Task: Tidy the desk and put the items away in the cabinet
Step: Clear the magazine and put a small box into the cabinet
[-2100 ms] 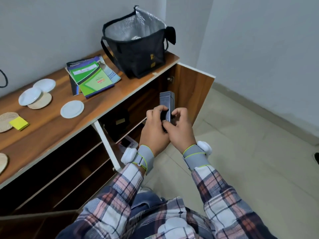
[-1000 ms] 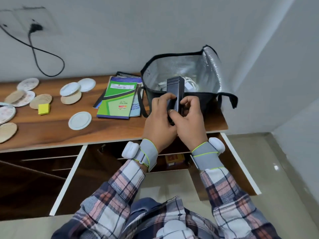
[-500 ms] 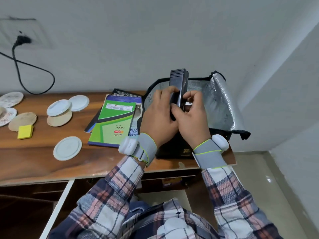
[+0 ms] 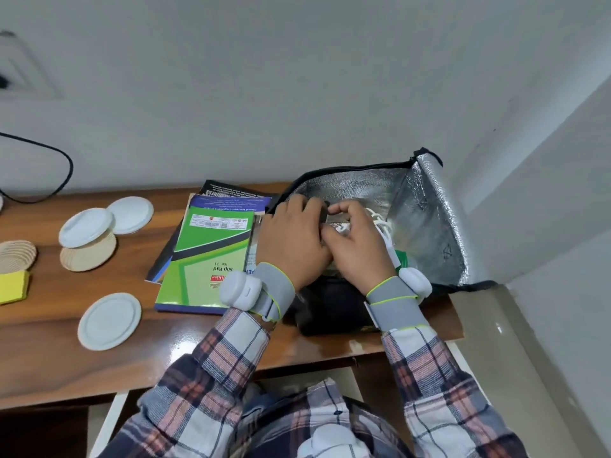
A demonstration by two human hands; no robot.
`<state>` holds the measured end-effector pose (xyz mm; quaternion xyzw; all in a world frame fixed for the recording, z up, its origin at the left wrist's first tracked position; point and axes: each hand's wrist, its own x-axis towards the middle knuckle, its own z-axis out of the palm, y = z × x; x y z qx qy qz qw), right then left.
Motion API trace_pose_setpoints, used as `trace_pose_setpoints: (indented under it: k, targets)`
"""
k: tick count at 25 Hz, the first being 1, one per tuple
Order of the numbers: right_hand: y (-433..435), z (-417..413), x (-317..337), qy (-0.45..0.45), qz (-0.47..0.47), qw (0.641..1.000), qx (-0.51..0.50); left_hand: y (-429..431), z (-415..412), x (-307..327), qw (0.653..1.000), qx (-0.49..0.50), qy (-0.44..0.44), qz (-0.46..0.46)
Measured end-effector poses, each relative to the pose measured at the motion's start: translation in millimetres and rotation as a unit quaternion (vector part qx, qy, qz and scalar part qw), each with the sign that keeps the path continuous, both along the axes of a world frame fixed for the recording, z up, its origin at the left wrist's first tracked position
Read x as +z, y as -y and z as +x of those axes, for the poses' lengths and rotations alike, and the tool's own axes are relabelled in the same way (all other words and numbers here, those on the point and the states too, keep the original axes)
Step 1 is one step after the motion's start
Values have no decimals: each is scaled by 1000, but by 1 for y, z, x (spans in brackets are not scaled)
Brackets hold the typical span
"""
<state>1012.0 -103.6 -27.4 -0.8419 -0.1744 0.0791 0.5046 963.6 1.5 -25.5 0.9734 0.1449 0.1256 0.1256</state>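
Observation:
A black insulated bag with silver lining stands open on the right end of the wooden desk. Both my hands are lowered into its mouth. My left hand and my right hand curl together round a slim black device, of which only a dark sliver shows between the fingers. A white cord lies inside the bag beside my right hand. The rest of the bag's contents is hidden.
Left of the bag lies a green slip pad on other booklets. Further left are white round lids, wooden coasters and yellow sticky notes. A black cable hangs on the wall. The open cabinet is below the desk.
Both hands carried the black device up from in front of the cabinet to above the bag, then lowered it into the bag, where it is now mostly hidden.

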Motion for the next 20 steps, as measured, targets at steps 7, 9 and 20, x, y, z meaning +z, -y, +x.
trace_pose_setpoints:
  k: [7,9,20]
  targets:
    - [3,-10,13,45,15,995,91,14,-29,9,996,54,62,-17]
    - [4,-18,20,57,22,991,120,22,-43,14,993,78,82,-21]
    - [-30,-102,27,108,56,950,287,14,-154,12,962,208,152,-89]
